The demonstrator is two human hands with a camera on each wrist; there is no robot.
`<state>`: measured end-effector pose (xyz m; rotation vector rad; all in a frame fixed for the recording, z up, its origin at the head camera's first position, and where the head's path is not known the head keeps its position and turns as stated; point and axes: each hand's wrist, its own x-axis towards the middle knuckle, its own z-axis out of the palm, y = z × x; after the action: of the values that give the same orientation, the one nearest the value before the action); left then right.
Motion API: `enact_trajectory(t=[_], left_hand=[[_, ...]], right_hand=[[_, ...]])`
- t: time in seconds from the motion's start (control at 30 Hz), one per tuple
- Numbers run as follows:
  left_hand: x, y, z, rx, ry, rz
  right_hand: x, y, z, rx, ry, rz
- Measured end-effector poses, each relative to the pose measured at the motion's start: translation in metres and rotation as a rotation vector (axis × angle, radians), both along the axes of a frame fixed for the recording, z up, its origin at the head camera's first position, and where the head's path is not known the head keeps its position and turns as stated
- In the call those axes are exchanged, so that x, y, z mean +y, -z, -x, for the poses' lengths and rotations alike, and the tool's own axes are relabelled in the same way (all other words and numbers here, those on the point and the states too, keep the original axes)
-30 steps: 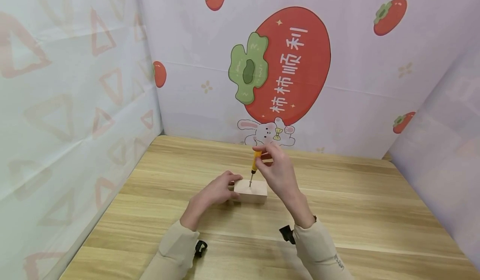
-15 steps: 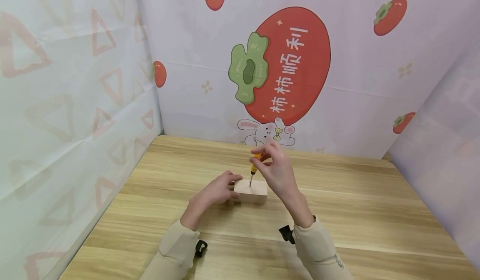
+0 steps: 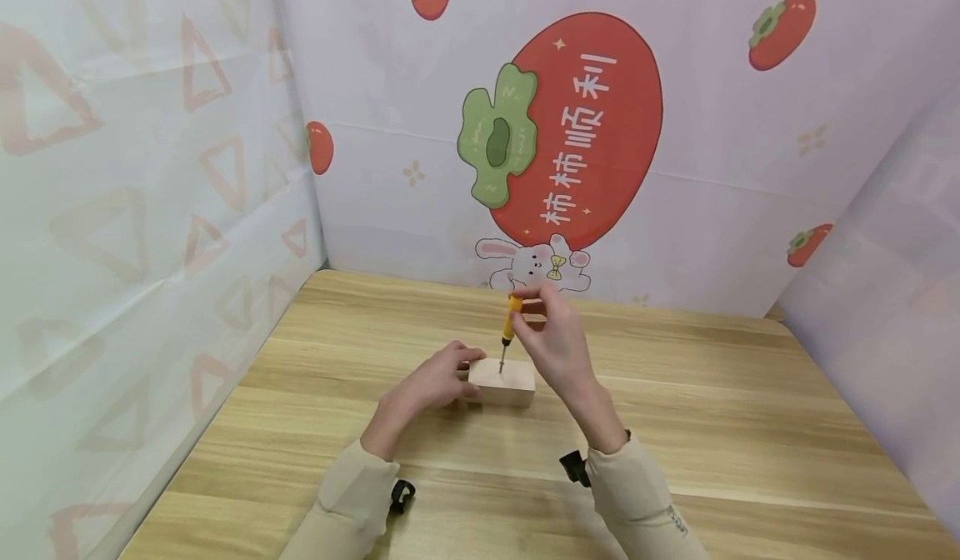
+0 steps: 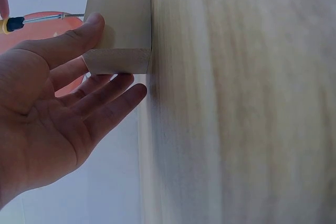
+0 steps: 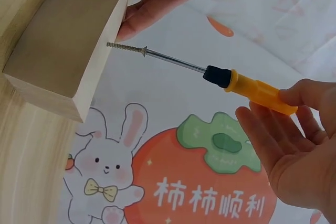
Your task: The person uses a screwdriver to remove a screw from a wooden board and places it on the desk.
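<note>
A pale wooden block (image 3: 501,395) lies on the table, and my left hand (image 3: 435,379) holds its left end between thumb and fingers. In the right wrist view a screw (image 5: 126,49) stands in the block's top face, most of its thread showing. The tip of a screwdriver (image 5: 176,62) meets the screw head, shaft and screw nearly in line. My right hand (image 3: 558,339) pinches the yellow handle (image 5: 257,92) near its end with thumb and fingers. The left wrist view shows my left thumb (image 4: 79,38) against the block's near side.
The wood-grain table (image 3: 712,410) runs to a back cloth (image 3: 390,235) printed with persimmons and a rabbit. A pale cloth (image 3: 150,235) with triangles hangs at the left. Black wrist mounts (image 3: 576,467) stick out from the sleeves.
My right fingers have shifted around the screwdriver handle, spreading over it half a second ago and now drawn back so more yellow shows. The left hand and block stay in place.
</note>
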<state>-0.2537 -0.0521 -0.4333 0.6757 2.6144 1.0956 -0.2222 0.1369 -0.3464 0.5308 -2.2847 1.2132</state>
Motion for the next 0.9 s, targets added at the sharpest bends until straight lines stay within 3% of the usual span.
enact_trajectory(t=[0.3,0.67,0.9], left_hand=[[0.0002,-0.0001,0.0006,0.010,0.010,0.001],[-0.0009,0.0003,0.0006,-0.018,-0.018,0.002],[-0.0007,-0.0019,-0.0006,-0.018,-0.018,0.001]], right_hand=[[0.0012,0.0012,-0.0006,0.040,0.060,-0.026],[-0.0027,0.0025,-0.0012,0.004,-0.033,0.032],[-0.0029,0.0003,-0.0025,0.030,0.047,0.009]])
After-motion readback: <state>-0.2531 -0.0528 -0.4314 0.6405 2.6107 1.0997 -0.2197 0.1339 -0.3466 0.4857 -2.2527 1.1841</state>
